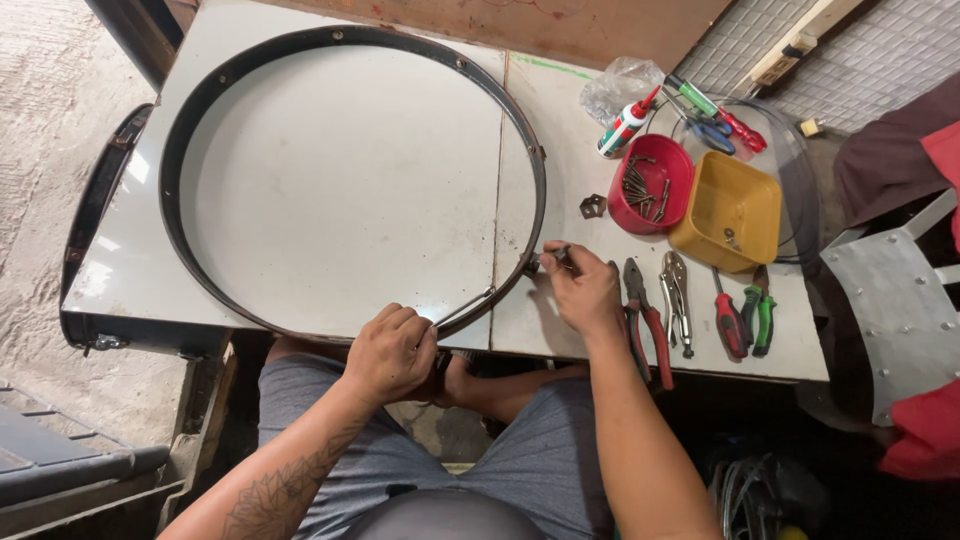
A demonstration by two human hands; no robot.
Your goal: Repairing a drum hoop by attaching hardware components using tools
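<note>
Seated at a pale worktable point(300, 200), you work on a large black metal hoop point(200, 110) that lies flat on the tabletop and covers most of its left panel. Your left hand point(392, 352) is clenched over the hoop's near edge, at the table's front lip, just beside a thin metal strip point(465, 305) that runs along the inside of the rim. Your right hand point(582, 290) sits at the hoop's right side, fingers pinched on a small dark metal piece point(555, 256) pressed against the outside of the rim; what the piece is cannot be told.

Just right of that hand lie red-handled pliers point(650, 335), silver locking pliers point(677, 290), a red-handled screwdriver point(728, 320) and a green-handled screwdriver point(762, 315), side by side near the table's front edge. Farther back stand a red bowl point(672, 165) holding screws and a yellow tub point(735, 205), the two touching. A small metal bracket point(593, 206) lies just left of the bowl. Behind them lie a white tube with a red tip point(622, 128), a crumpled clear plastic bag point(620, 85) and blue-handled scissors point(712, 130). A second dark hoop point(95, 200) leans off the table's left side, over the concrete floor point(50, 100).
</note>
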